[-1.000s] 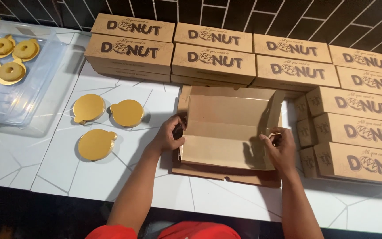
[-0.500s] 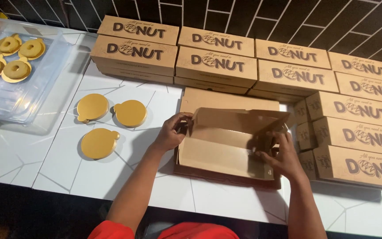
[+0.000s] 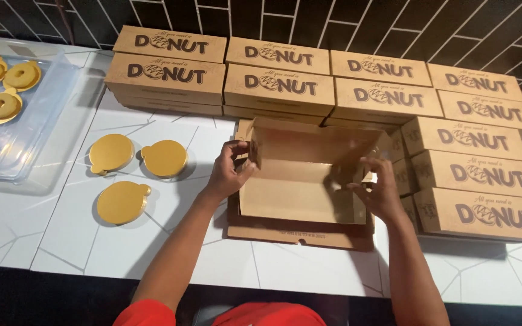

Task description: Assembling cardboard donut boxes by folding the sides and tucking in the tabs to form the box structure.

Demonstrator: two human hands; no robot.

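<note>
Both hands are now lifting the walls of the open cardboard box higher; left hand and right hand fingers are clamping its end flaps, on the white tabletop beside three gold discs.

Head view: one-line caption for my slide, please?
Both hands, left hand and right hand, fold up an open kraft box on a white tiled counter beside stacked closed boxes.

A dark tiled wall rises behind a white, line-patterned counter.
</note>
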